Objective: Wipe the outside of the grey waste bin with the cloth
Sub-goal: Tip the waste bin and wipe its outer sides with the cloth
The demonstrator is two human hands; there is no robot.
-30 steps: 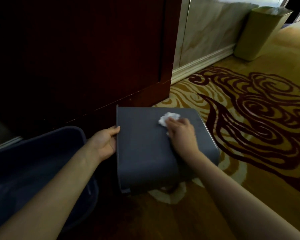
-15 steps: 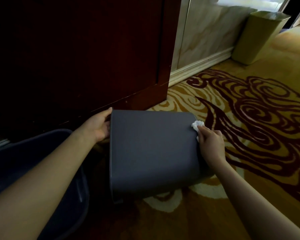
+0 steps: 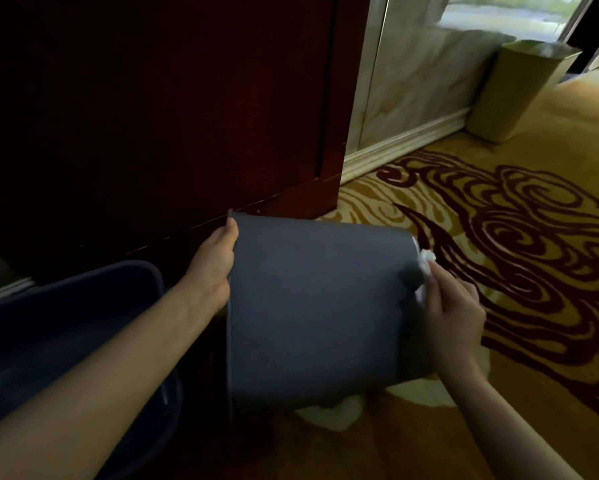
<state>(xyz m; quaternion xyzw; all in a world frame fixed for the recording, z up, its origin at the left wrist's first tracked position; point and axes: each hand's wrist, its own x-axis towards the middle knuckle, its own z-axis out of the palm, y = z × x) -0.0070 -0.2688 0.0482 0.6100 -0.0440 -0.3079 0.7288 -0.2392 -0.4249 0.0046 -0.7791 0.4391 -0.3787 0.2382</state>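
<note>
dark blue tub (image 3: 66,327) is sitting at far left on the floor, rim facing up, partly cut off by the frame edge; left forearm is crossing over it; dark wood panel (image 3: 152,116) is filling the upper left behind everything, very dim, detail hard to read; left hand (image 3: 213,268) is gripping the left rim of the grey bin (image 3: 311,306), thumb lying on the outer face, the other fingers hidden past the edge, so it is clamped on the rim; bin is lying tipped on its side on the carpet (image 3: 516,358), just in front of the wood panel, open end facing left toward the tub, closed bottom facing right, broad grey side turned up at the camera; right hand (image 3: 452,317) is pressing against the bin's right end near the upper corner, fingers curled closed around the white cloth (image 3: 425,261); cloth is bunched, poking out above the knuckles and touching the bin's rounded corner; the two hands are well apart, one at each end of the bin; carpet is showing yellow with dark red swirls, running right of the bin; pale marble wall (image 3: 412,74) with white skirting is standing beyond it; beige bin (image 3: 519,91) is standing upright at upper right against that wall, well apart from the grey one
</note>
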